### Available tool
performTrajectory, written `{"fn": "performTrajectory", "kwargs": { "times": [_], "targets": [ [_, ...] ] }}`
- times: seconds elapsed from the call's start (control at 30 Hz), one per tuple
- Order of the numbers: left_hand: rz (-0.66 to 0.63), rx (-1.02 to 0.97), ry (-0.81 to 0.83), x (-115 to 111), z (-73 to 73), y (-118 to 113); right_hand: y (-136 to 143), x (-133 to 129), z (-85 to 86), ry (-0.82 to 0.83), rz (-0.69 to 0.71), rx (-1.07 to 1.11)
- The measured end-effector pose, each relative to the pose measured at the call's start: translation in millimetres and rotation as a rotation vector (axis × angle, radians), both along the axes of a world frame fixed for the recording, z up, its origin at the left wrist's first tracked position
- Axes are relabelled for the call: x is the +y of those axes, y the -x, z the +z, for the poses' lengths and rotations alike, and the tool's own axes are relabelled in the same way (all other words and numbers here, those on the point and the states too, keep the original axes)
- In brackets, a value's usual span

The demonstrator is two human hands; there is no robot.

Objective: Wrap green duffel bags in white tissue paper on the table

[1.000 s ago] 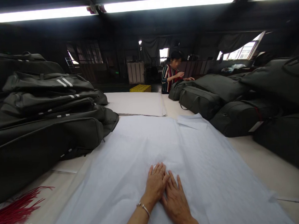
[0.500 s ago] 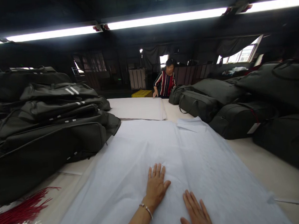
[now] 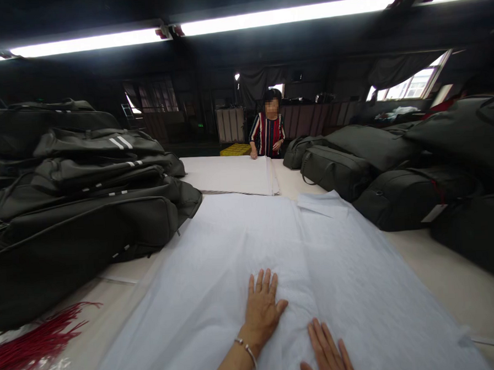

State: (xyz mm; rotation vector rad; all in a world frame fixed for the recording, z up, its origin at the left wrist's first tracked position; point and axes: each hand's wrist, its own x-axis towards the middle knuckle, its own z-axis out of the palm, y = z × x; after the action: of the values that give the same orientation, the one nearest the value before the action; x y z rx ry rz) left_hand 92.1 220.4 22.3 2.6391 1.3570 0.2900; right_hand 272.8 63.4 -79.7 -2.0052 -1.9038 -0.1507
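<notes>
Right hand palm down on the near part of the white cloth, fingers extended. Left hand, braceleted, flat on the white cloth farther in; hands apart. White cloth laid over the table. Red cords left of the cloth. Dark bags piled left and right of it. Beyond it, stacked white sheets; past these, a person in stripes.

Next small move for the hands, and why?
Probably smooth the right hand outward over the white sheet: a lengthwise crease shows ahead of it, while the left hand, spread palm-down on the sheet, could hold it steady.
</notes>
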Motion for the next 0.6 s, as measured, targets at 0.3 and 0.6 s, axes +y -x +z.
{"fn": "performTrajectory", "kwargs": {
  "times": [0.3,0.6],
  "targets": [
    [0.010,0.019,-0.046,5,-6.1,0,-16,-9,55.1,0.092,0.046,0.097],
    [0.000,0.105,-0.155,5,3.7,-4,-196,-199,237.4,-0.267,-0.788,0.421]
  ]
}}
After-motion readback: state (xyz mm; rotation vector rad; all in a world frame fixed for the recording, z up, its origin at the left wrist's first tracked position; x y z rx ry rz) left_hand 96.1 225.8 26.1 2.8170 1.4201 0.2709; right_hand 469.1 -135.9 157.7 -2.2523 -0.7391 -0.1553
